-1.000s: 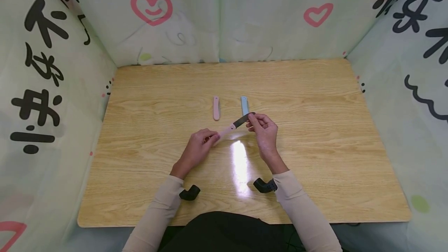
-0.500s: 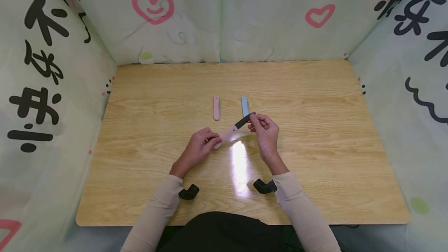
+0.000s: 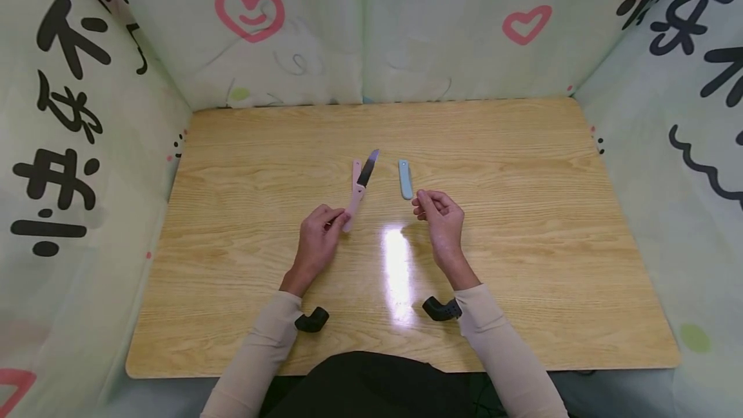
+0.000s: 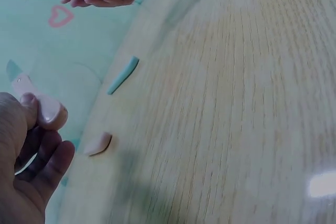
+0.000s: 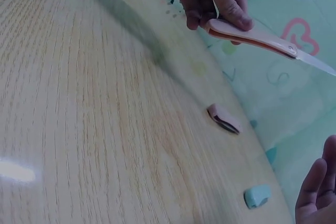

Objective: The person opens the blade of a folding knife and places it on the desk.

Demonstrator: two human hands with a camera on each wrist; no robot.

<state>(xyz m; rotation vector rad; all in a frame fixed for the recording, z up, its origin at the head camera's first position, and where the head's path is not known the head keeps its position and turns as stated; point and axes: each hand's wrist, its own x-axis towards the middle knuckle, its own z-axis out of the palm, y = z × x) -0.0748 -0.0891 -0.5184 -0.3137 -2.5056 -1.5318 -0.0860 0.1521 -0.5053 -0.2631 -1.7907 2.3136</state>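
In the head view, my left hand (image 3: pixel 318 240) pinches a pink folding knife (image 3: pixel 355 202) by the end of its handle. Its blade (image 3: pixel 367 168) is swung out and points away from me, slightly right. The right wrist view shows the thumb and fingers gripping the pink handle (image 5: pixel 252 36). My right hand (image 3: pixel 444 228) holds nothing; its fingers look loose, just in front of a folded blue knife (image 3: pixel 405 179) on the table. A second pink knife (image 3: pixel 356 169), folded, lies behind the raised one, partly hidden by it in the head view.
The wooden table (image 3: pixel 522 224) has a bright light reflection (image 3: pixel 398 269) near its middle front. Printed curtains (image 3: pixel 441 31) stand along its back and sides. Black curved wrist mounts (image 3: pixel 311 320) stick out from both cuffs.
The right hand has let go of the blade and stays nearly in place. The left hand has moved slightly left, turning the open knife so its blade points away.
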